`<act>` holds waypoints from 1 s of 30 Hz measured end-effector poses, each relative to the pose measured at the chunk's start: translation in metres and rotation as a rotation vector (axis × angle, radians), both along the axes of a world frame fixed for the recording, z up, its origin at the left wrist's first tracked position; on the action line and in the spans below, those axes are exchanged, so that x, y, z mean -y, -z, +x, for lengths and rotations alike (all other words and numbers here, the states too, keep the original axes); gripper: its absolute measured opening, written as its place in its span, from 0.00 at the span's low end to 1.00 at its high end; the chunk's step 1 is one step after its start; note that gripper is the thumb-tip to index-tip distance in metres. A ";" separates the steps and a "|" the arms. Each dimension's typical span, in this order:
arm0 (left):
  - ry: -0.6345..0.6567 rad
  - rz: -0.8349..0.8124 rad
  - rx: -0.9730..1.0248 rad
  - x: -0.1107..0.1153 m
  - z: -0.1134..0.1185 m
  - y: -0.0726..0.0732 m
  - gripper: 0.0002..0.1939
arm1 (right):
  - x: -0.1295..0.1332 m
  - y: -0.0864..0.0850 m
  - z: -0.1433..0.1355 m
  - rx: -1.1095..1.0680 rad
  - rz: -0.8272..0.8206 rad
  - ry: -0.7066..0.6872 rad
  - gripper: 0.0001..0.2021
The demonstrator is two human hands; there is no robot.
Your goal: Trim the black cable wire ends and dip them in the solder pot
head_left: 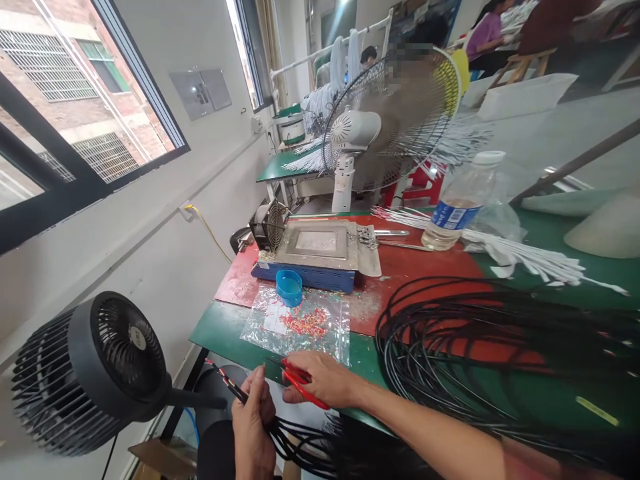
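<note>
Here, a bunch of black cables (235, 391) sits in front of the green table (220, 328), fingers of the left hand (251, 407) closed round it. Just beside it, the right hand (327, 377) curls round red pliers (306, 388). Beyond lie red scraps (306, 324) on a plastic bag (341, 328), and a blue cup (289, 290).
</note>
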State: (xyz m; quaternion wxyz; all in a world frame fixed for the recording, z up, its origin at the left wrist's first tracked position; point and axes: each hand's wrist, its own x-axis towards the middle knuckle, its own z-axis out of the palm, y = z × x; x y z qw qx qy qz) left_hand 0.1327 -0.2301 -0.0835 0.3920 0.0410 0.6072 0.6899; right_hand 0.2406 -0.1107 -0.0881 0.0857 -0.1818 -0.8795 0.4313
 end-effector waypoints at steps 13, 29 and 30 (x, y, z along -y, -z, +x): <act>-0.047 -0.118 -0.164 -0.013 0.000 0.006 0.20 | -0.002 0.009 0.000 0.016 -0.033 -0.013 0.25; -0.032 -0.154 -0.196 -0.019 -0.004 0.003 0.23 | -0.003 0.011 -0.001 -0.016 -0.049 -0.020 0.22; -0.034 -0.156 -0.206 -0.019 -0.004 0.003 0.23 | -0.003 0.012 -0.001 -0.018 -0.034 -0.011 0.22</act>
